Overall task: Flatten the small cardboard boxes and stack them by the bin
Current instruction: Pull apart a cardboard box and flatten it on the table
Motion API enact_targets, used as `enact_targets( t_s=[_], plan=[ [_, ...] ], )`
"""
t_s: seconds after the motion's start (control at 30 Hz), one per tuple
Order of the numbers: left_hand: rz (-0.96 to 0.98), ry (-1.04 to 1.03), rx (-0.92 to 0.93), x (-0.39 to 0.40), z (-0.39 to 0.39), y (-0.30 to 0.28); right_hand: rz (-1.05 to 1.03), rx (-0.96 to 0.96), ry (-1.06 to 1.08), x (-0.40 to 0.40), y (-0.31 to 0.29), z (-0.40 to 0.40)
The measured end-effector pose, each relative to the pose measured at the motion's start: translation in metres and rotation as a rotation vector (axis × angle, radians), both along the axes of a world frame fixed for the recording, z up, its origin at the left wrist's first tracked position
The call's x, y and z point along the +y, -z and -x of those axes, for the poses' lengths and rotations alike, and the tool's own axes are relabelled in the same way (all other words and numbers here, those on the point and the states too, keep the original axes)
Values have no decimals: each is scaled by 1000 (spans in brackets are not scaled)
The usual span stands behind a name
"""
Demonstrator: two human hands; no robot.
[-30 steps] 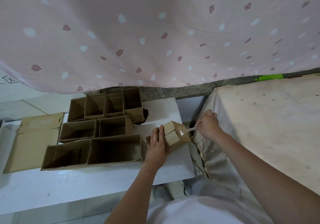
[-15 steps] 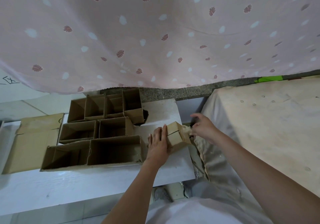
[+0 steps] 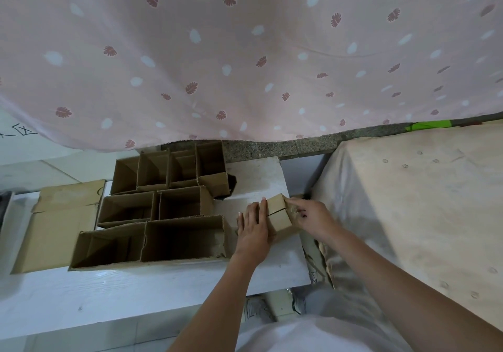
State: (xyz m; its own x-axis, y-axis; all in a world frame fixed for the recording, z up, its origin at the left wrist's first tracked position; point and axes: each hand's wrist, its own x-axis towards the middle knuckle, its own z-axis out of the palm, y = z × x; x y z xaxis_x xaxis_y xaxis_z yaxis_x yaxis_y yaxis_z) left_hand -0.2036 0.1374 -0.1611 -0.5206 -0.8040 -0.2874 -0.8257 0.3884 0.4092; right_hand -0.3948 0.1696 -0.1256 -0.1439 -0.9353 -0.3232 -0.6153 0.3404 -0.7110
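head | small cardboard box (image 3: 277, 217) — plain brown, closed, seam across its top — sitting on white table (image 3: 163, 291) beside open boxes (image 3: 163, 210) | left hand (image 3: 253, 229) lying flat against it, fingers straight | right hand (image 3: 310, 218) gripping its right end | no readable label on it

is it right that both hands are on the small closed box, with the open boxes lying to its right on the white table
Not quite. In the head view, both the left hand and right hand are on the small closed box, but the open boxes lie to its left on the white table, not its right.
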Motion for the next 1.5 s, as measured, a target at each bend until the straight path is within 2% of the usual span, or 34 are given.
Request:
enact_targets(
  t_s=[0.2,0.47,0.6,0.77,0.97,1.07,1.23,1.4,1.5],
  plan=[
    [43,58,-79,-1,-3,-1,-45,6,128,-3,-5,9],
    [41,47,-92,-8,0,-6,-116,-4,350,-5,-20,35],
    [125,124,-152,-7,6,-8,-94,-173,495,-5,-29,38],
    [178,164,-166,-2,8,3,-213,98,366,-7,-34,31],
    [157,166,-112,4,5,12,-375,222,205,-2,-35,12],
    [134,140,-79,2,10,6,-373,289,123,3,-32,6],
    [106,54,-7,5,10,-6,-272,188,219,3,-37,-13],
    [147,-29,11,1,1,-28,-99,188,276,-7,-53,-30],
    [177,-106,9,-5,-22,-48,-46,263,188,-20,-66,-45]
  ],
)
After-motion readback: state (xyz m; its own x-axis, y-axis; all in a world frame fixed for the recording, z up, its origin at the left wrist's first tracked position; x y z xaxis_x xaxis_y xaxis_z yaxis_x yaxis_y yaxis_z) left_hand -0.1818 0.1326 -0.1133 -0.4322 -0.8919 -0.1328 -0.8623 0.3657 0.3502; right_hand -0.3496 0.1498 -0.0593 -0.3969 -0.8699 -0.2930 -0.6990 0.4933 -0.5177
